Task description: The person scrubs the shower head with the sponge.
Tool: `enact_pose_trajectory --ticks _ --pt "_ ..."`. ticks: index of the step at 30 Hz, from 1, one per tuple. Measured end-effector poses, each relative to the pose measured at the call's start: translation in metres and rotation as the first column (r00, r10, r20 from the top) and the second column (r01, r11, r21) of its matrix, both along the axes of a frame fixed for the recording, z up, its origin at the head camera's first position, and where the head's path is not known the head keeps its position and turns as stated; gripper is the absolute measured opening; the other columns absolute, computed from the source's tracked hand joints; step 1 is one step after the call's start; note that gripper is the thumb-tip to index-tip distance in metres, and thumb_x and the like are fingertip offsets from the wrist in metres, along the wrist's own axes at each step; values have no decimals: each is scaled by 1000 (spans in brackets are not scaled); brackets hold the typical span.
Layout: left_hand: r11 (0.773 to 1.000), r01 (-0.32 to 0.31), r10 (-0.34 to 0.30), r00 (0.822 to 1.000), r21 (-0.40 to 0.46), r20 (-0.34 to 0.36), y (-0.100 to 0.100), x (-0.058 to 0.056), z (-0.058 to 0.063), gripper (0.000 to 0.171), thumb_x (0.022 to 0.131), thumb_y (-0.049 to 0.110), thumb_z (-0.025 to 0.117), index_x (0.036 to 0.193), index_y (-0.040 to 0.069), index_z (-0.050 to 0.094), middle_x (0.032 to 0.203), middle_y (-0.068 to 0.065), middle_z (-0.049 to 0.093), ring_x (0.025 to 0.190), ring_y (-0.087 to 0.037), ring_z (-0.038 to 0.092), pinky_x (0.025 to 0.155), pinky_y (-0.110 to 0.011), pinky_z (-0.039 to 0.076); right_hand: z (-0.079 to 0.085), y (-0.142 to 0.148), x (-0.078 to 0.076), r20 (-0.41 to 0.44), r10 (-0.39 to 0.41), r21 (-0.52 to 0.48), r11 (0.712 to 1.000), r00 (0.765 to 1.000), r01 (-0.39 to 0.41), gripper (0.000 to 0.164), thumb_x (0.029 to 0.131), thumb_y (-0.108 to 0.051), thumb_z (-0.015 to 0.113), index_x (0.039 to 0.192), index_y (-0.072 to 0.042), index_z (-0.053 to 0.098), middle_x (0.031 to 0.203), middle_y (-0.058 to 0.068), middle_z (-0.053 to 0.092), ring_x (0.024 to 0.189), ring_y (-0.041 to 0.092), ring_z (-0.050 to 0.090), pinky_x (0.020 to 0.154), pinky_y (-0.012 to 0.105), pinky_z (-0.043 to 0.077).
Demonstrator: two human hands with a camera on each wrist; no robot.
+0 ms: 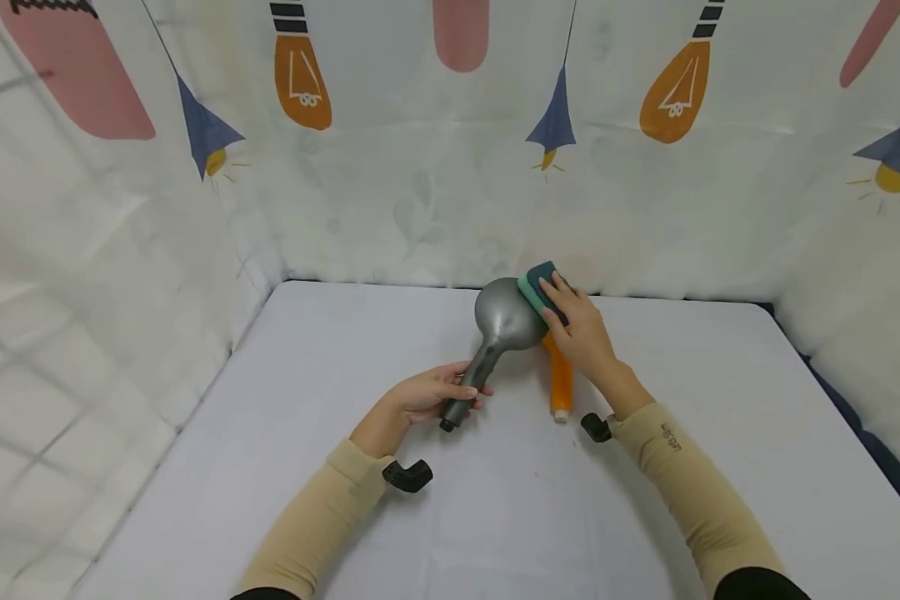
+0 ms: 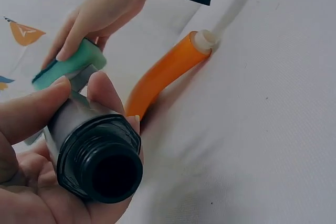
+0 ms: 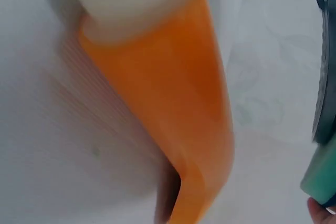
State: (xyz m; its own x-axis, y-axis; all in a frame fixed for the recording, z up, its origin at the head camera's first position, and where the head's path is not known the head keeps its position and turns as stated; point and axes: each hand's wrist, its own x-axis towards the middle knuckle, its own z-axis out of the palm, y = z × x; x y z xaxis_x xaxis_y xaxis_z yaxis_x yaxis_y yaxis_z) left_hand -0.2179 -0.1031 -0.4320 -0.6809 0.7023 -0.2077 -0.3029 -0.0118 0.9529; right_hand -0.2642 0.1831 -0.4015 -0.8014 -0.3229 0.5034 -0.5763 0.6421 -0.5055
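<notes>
Evidently the grey shower head (image 1: 508,312) sits between the two hands, held up near the middle of the worktop's (image 1: 495,500) back edge. The left hand (image 1: 431,392) has its thumb and fingers wrapped round the handle (image 1: 483,364), close to its lower end. The right hand (image 1: 581,333) clasps a two-tone green sponge (image 1: 542,275) between thumb and fingers, its paler layer against the right side of the round head.

What matters most, I judge, is that contact: the long axis slants from the left hand away toward the back edge and slightly to the right, so the round head lies farther from the left hand and just beside the right one, which is nearer to it.

An orange tube-like piece (image 1: 561,383) lies on the worktop below the right hand, pale end toward the front edge; from the head its far end is hidden. The right wrist view shows it bending away, though blurred. Only the left wrist view looks straight into the handle's black threaded mouth (image 2: 113,153), which the head view reduces to a dark tip.
</notes>
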Motion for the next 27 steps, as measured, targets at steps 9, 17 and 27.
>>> enact_pose_trajectory --ticks 9,17,27 --pt "999 -12 12 1000 34 6 -3 -1 -1 56 106 -3 43 158 -4 23 118 -2 62 98 -14 63 87 -32 51 -16 -23 18 -398 265 226 956 878 -187 44 99 -14 67 141 -7 61 151 21 50 128 55 47 90 67 49" --pt "999 -18 18 1000 30 9 -4 -1 1 54 106 -1 45 156 -6 26 119 -1 62 97 -12 63 85 -32 51 -14 -9 13 -330 203 177 973 922 -151 52 96 -6 67 147 -5 55 156 21 42 134 57 41 106 67 38" --pt "999 -30 30 999 34 22 -4 0 1 53 106 0 46 156 -3 29 119 -1 63 97 -13 64 85 -33 52 -17 -10 17 -394 183 279 957 900 -72 56 97 -9 67 150 -6 50 157 22 41 128 57 45 92 68 47"
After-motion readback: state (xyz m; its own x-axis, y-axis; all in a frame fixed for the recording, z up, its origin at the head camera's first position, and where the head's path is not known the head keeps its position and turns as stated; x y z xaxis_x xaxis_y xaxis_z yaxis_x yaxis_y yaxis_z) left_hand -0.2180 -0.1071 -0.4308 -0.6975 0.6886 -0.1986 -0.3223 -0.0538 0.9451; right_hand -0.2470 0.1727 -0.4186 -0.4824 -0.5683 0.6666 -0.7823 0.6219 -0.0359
